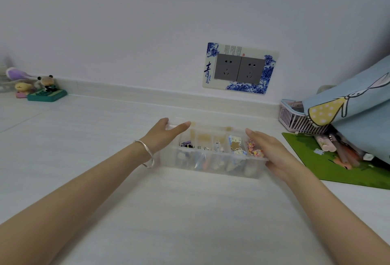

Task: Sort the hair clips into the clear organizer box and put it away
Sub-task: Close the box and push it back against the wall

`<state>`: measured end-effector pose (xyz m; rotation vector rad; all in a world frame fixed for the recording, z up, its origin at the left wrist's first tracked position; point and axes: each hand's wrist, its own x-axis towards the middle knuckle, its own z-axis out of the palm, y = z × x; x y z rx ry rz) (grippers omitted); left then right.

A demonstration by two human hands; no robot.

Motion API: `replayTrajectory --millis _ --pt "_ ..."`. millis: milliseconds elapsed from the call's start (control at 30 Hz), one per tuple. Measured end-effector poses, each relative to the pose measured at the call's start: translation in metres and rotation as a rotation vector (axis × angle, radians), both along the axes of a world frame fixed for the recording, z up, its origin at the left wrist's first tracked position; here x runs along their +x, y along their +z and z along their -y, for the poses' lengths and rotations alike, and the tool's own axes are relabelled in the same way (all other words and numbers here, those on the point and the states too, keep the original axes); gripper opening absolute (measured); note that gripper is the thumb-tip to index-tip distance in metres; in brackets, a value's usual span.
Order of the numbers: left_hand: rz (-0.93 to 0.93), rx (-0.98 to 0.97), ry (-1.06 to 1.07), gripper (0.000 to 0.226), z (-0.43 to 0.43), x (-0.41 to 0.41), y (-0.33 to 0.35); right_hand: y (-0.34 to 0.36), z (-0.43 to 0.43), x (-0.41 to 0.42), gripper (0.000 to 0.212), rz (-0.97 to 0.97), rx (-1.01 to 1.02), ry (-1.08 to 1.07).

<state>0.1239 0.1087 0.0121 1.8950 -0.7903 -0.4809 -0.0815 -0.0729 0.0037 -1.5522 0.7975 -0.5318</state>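
Observation:
The clear organizer box (211, 164) sits on the white desk in the middle of the view, its compartments holding several colourful hair clips (236, 147). My left hand (166, 135), with a silver bangle on the wrist, grips the box's left end with the thumb over the rim. My right hand (270, 150) holds the right end, with its fingers along the side. Whether the box rests on the desk or is slightly lifted cannot be told.
A green mat (341, 167) with pens lies at the right, under a blue fabric bag (358, 114) and next to a pink basket (295, 121). A double wall socket (239, 68) is behind the box. Small figurines (42, 89) stand at the far left.

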Motion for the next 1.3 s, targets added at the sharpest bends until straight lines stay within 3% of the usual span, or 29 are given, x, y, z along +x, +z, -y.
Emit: replayTrajectory --millis 167,400,500,633,767,933,1100,1300 --pt "-0.075 -0.168 -0.012 0.090 0.000 -0.003 -0.003 -0.003 0.001 0.003 0.076 0.118 0.000 -0.033" --pt "-0.058 -0.321 0.011 0.110 -0.002 -0.001 0.013 0.009 -0.003 0.002 0.069 0.218 -0.210 -0.042" --pt "-0.057 -0.367 0.001 0.100 -0.006 0.001 0.021 0.019 -0.007 -0.002 0.070 0.290 -0.280 -0.038" --pt "-0.054 -0.449 -0.036 0.067 -0.013 -0.003 0.028 0.031 -0.013 -0.013 0.076 0.370 -0.386 -0.038" --pt "0.064 -0.465 -0.077 0.052 -0.021 -0.013 0.030 0.036 -0.021 -0.022 0.039 0.351 -0.464 0.036" --pt "0.294 -0.355 -0.143 0.038 -0.035 -0.022 0.023 0.028 -0.030 -0.034 0.024 0.204 -0.660 0.058" --pt "0.489 -0.199 -0.228 0.028 -0.043 -0.021 0.006 0.012 -0.042 -0.034 0.037 0.026 -0.872 0.156" --pt "0.574 -0.183 -0.243 0.031 -0.044 -0.018 -0.003 0.002 -0.042 -0.031 0.036 -0.057 -1.023 0.174"
